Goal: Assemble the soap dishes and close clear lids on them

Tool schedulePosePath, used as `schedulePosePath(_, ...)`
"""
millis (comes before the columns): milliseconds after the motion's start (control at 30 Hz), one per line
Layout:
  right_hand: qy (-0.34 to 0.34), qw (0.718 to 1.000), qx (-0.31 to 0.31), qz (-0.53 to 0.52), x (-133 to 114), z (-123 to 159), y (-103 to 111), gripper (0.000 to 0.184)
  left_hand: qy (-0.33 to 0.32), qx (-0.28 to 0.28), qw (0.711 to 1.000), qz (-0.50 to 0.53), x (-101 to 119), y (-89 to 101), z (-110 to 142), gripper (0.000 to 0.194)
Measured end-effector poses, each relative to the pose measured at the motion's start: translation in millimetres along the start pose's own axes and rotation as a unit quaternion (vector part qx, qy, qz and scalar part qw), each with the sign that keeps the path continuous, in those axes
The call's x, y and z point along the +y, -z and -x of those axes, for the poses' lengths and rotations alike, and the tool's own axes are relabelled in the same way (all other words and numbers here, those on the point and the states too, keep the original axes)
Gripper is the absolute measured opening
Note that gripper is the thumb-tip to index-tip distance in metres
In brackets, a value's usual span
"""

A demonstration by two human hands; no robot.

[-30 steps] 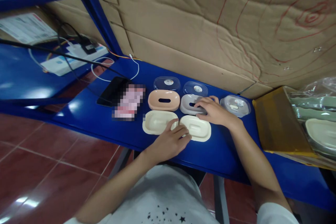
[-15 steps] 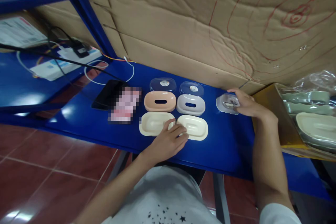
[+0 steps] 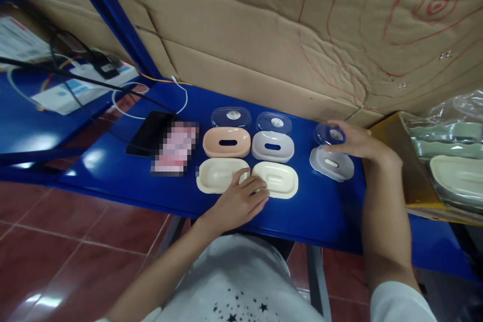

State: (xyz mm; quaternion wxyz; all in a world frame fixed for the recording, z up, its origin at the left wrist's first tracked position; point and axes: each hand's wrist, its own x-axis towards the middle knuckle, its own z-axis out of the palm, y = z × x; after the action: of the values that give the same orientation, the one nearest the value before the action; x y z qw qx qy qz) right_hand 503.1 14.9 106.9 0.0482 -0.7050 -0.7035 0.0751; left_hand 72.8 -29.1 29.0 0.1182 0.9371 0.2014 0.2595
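My right hand (image 3: 352, 142) grips the edge of a clear oval lid (image 3: 325, 134), thumb on the near side. Just below the lid, a pale, translucent oval dish part (image 3: 341, 166) with a small white piece in its middle lies on the table. Fingers apart, my left hand (image 3: 239, 201) rests over the inner edges of two cream oval trays, the left tray (image 3: 215, 176) and the right tray (image 3: 283, 181). Behind them sit a peach slotted dish (image 3: 226, 136) and a grey slotted dish (image 3: 272, 153). Two clear lids with round stickers, the left lid (image 3: 221, 118) and the right lid (image 3: 266, 123), lie farther back.
The blue table (image 3: 317, 216) meets a cardboard wall (image 3: 234, 50). On the right stands an open carton (image 3: 388, 161) holding green and cream plastic-wrapped pieces. A black phone-like device (image 3: 145, 133), a blurred pink item (image 3: 175, 148), cables and a power strip (image 3: 64, 93) are on the left.
My right hand has moved right from the grey dish to the clear lid and lifted it off the pale dish part, towards the back. My left hand has stayed on the cream trays.
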Motion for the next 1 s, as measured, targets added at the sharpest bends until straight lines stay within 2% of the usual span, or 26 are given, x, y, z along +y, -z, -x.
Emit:
schedulePosePath(67,0.004,1.000,0.016,-0.003,-17.7,-16.1,-8.5,0.085,0.001,0.006,1.000,0.003,-0.1,-0.9,0.0,0.012)
schedulePosePath(200,0.024,0.999,-0.025,-0.021,-43.3,-46.0,-29.5,0.075,0.003,0.005,1.000,0.005,-0.3,-1.3,0.3,0.012)
schedulePosePath(333,0.032,0.998,-0.049,-0.039,-47.6,-54.0,-41.4,0.079,0.005,0.001,1.000,0.005,-0.3,-0.8,0.2,0.012)
schedulePosePath(433,0.033,0.998,-0.045,-0.033,-45.2,-46.3,-33.4,0.080,0.008,0.001,1.000,0.004,-0.6,-0.8,0.0,0.012)
schedulePosePath(567,0.035,0.999,0.007,-0.028,-47.2,-19.0,-8.1,0.058,0.005,0.001,1.000,0.005,-0.6,-0.5,0.0,0.012)
schedulePosePath(667,0.035,0.998,0.044,-0.031,-55.8,13.0,-0.2,0.046,0.003,-0.002,1.000,0.005,0.0,0.8,0.2,0.012)
schedulePosePath(733,0.018,0.998,0.051,-0.019,-62.4,37.6,-6.7,0.044,0.002,-0.001,1.000,0.005,0.4,1.8,0.2,0.012)
schedulePosePath(867,-0.005,0.998,0.061,0.020,-69.6,83.5,-38.6,0.047,-0.002,-0.007,1.000,0.006,0.6,2.9,-0.3,0.013)
schedulePosePath(1000,-0.004,0.998,0.067,0.022,-65.9,114.2,-62.2,0.044,-0.003,-0.009,1.000,0.010,0.3,2.7,-1.1,0.015)
